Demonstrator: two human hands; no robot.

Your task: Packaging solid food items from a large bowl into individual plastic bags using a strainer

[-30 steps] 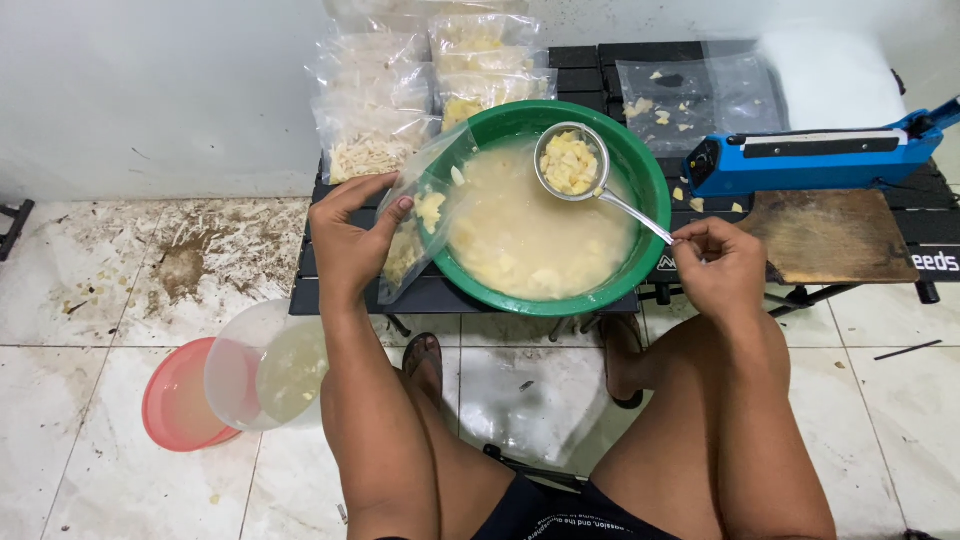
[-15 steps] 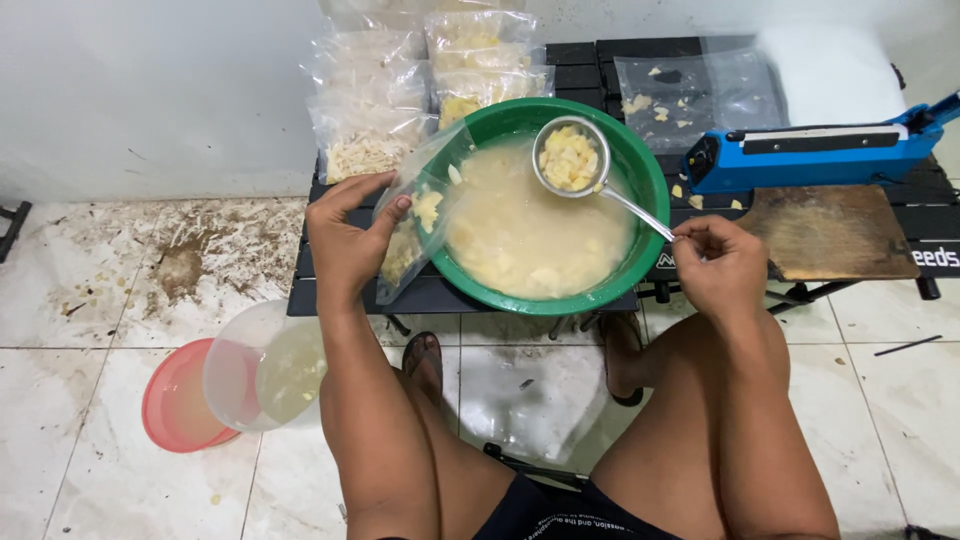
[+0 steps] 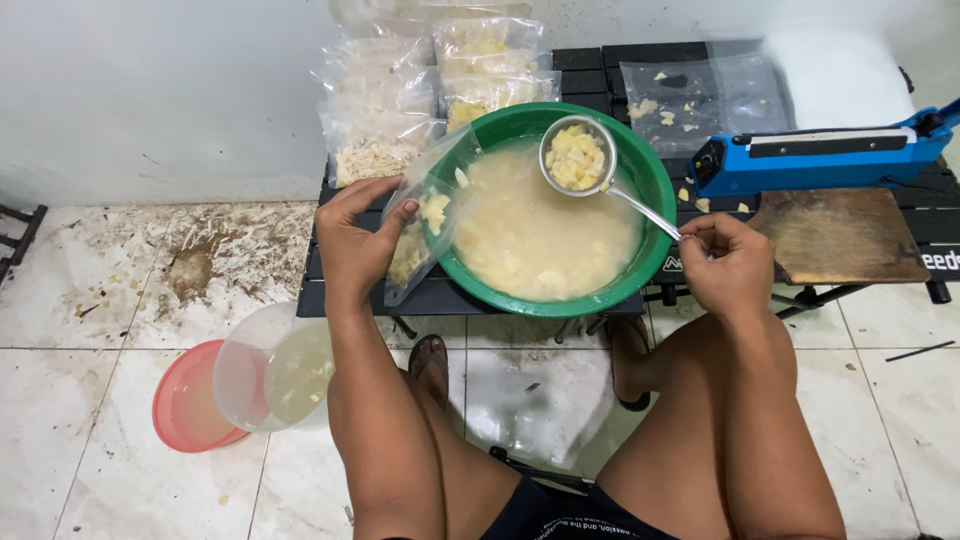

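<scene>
Over the round green plastic basin (image 3: pixel 650 175) of cloudy liquid, the right hand (image 3: pixel 728 263) holds a metal strainer ladle (image 3: pixel 577 155) of pale yellow chunks; the left hand (image 3: pixel 352 245) grips a clear plastic bag (image 3: pixel 425 225) at the basin's left rim.

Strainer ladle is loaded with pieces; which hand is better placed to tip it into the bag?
Probably right: the right hand holds the strainer ladle over the green bowl, while the left hand holds the clear bag open.

A: Any packages?
B: A stack of clear filled bags (image 3: pixel 420 90) stands far left of the green bowl (image 3: pixel 640 160); one open clear bag (image 3: pixel 425 225) at its left rim; an empty flat bag (image 3: pixel 700 95) far right.
</scene>
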